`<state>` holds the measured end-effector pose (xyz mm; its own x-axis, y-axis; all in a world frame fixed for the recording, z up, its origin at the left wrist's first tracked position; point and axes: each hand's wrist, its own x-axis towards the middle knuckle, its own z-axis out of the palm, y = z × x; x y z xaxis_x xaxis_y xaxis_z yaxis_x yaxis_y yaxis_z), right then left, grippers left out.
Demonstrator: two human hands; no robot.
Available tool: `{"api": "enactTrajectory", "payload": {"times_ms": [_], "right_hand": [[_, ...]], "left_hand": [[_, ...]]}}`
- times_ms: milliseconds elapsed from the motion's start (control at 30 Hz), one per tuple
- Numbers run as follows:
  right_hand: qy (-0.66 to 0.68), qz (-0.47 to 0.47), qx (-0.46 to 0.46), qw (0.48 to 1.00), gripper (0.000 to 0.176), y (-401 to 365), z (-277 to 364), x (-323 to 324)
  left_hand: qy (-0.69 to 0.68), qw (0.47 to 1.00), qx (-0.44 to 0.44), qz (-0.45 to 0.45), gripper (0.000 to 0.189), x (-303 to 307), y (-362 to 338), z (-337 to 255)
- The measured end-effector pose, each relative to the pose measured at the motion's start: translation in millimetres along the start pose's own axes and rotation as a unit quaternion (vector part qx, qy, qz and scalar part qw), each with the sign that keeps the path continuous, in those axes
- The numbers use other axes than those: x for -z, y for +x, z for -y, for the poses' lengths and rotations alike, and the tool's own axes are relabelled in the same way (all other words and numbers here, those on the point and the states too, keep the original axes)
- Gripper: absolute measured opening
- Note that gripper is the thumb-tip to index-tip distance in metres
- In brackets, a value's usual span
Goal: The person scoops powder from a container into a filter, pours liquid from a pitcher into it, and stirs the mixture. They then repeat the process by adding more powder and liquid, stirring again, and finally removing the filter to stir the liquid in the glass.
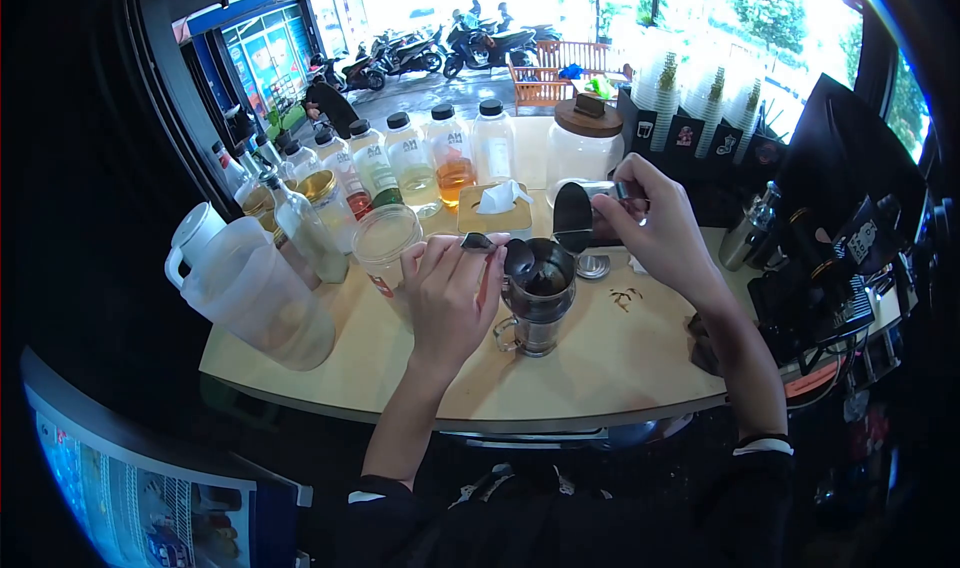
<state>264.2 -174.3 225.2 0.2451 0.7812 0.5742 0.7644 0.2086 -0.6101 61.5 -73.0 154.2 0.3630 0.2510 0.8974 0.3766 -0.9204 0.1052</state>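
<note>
My left hand [447,293] is closed around a spoon; its dark bowl [518,257] hangs over the rim of a dark metal vessel [541,293]. That vessel sits on a clear glass mug [534,342] with its handle to the left, and something dark lies inside. In my right hand [655,230], fingers closed, is a small shiny metal cup [573,216], tipped on its side above the vessel's right edge. Its mouth looks dark; its contents cannot be made out. A round metal lid [593,266] lies behind the mug.
A wide clear jar [388,246] stands left of my left hand, beside a large plastic pitcher [262,293]. Several capped bottles [408,160], a tissue box [494,210] and a wooden-lidded jar [582,153] line the back. Brown bits [627,298] and a metal shaker [752,230] are rightward.
</note>
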Motion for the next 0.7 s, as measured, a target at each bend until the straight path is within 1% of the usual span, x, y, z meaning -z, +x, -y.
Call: {"api": "enactTrajectory", "payload": {"times_ms": [67,133,167,200,233,267,333,400,467,533,633,667,700], "right_hand": [[0.011,-0.016,-0.004,1.0,0.022,-7.5,-9.8,3.4],[0.103,-0.047,-0.031,0.993,0.021,-16.1,-26.0,4.5],[0.103,-0.048,-0.03,0.993,0.021,-20.7,-42.2,5.0],[0.138,-0.06,-0.036,0.988,0.02,-25.5,-62.8,4.9],[0.173,-0.072,-0.042,0.981,0.02,-29.5,-76.0,3.3],[0.173,-0.073,-0.042,0.981,0.02,-34.9,-79.6,0.5],[0.288,-0.091,-0.127,0.945,0.02,-49.1,-85.4,-6.1],[0.275,-0.089,-0.119,0.95,0.018,-62.1,-114.4,-18.5],[0.298,-0.094,-0.179,0.933,0.017,-73.6,-126.5,-31.0],[0.295,-0.101,-0.182,0.932,0.017,-80.7,-140.3,-45.5],[0.353,-0.117,-0.206,0.905,0.015,-87.2,-148.6,-62.4],[0.354,-0.117,-0.205,0.905,0.015,-88.8,-148.8,-67.5],[0.382,-0.119,-0.218,0.89,0.016,-90.4,-150.4,-72.8]], "left_hand": [[-0.003,1.0,0.005,0.005,0.013,-0.9,0.3,0.4],[-0.016,1.0,-0.001,0.009,0.014,-2.6,-0.2,4.1],[-0.016,1.0,-0.002,0.009,0.014,-2.9,-0.1,4.8],[-0.014,1.0,-0.001,0.012,0.014,-3.0,0.0,5.3],[-0.011,1.0,-0.001,0.014,0.016,-3.3,0.3,5.5],[-0.011,1.0,-0.002,0.015,0.016,-3.6,0.2,5.6],[-0.039,0.999,0.001,0.025,0.015,-3.9,-0.5,5.5],[-0.059,0.998,0.008,0.029,0.015,-5.3,-2.3,4.6],[-0.077,0.996,0.016,0.031,0.015,-5.2,-2.7,2.9],[-0.062,0.997,0.012,0.043,0.018,-3.4,-1.8,0.8],[-0.073,0.997,0.011,0.033,0.017,-4.7,-2.3,1.5],[-0.071,0.997,0.01,0.032,0.017,-4.1,-1.9,1.4],[-0.067,0.997,0.003,0.025,0.016,-3.6,-1.5,1.1]]}}
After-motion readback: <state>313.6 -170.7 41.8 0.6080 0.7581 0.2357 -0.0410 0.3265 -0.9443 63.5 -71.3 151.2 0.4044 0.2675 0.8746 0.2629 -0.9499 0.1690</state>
